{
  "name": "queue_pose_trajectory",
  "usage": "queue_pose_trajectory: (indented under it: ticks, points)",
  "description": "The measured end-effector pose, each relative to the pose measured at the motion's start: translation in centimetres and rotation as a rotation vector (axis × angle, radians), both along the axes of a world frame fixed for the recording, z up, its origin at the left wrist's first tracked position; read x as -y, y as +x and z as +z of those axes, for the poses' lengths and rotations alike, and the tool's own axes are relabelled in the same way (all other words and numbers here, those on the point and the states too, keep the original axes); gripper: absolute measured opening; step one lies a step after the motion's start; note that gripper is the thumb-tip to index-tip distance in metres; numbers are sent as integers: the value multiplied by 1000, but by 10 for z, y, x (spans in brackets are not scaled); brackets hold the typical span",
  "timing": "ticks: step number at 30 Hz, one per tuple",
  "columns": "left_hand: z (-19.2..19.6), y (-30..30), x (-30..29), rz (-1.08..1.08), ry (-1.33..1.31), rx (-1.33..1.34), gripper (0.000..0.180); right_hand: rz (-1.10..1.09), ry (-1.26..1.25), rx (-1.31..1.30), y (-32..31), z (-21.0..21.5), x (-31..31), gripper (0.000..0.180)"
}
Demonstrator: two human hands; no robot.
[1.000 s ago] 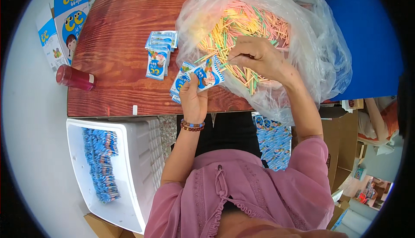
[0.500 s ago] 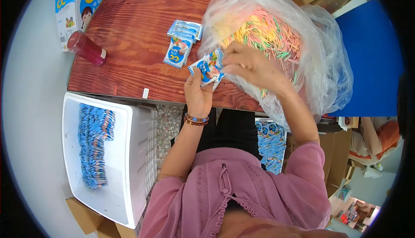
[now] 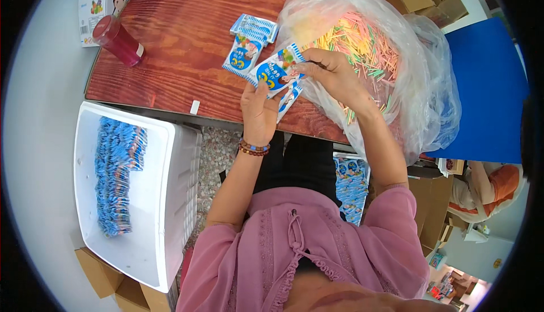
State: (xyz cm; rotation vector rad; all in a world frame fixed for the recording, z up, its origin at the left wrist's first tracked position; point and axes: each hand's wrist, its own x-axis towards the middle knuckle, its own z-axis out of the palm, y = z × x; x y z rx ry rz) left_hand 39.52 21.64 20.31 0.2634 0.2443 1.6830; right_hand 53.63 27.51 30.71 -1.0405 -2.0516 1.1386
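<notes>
Reddish-brown wood-grain surface (image 3: 187,45) carries everything. Left hand (image 3: 259,111) grips a fan of small blue-and-white printed sachets (image 3: 276,73) from below, just above the surface's near edge. Right hand (image 3: 334,74) pinches the top edge of the same sachets, fingers closed on it; wrist lies against the big clear plastic bag (image 3: 419,79) of thin pastel-coloured sticks (image 3: 362,40). Bag fills the right part of the surface and spills over its near edge, directly behind and right of both hands. Loose little stack of matching sachets (image 3: 249,43) lies flat just left of the held ones, not touching them. Red translucent cylindrical container (image 3: 118,41) lies tilted at the far-left corner, beside a printed cardboard box (image 3: 93,0), well apart from the hands. Open wood between container and sachets. Below the left edge, a white plastic crate (image 3: 158,215) holds a row of blue sachets (image 3: 116,176). More blue sachets (image 3: 351,181) sit under the surface by the person's right side.
</notes>
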Motion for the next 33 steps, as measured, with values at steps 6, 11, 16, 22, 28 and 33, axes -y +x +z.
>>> queue_pose_trajectory:
  ticks: [6, 11, 16, 22, 28, 33]
  points:
    - [0, -5, 0, 84, -138, -84, 16, -48, -86, 79, -18, -2, 0, 14]
    - [-2, -10, 5, 172, -287, -77, 14, -21, -137, 67, -32, -35, -12, 14]
    - [1, -35, 0, 666, -312, -543, 19, -96, 56, 208, -55, -49, -60, 20]
    - [-24, -57, -4, 602, -273, -1721, 30, -101, 317, 401, -78, -76, -82, 23]
    - [-11, -43, 9, 435, -247, -2071, 33, -213, 325, 294, -28, -66, -51, 23]
    - [-26, -35, 1, 474, -175, -2095, 27, -194, 355, 437, 6, -73, -20, 28]
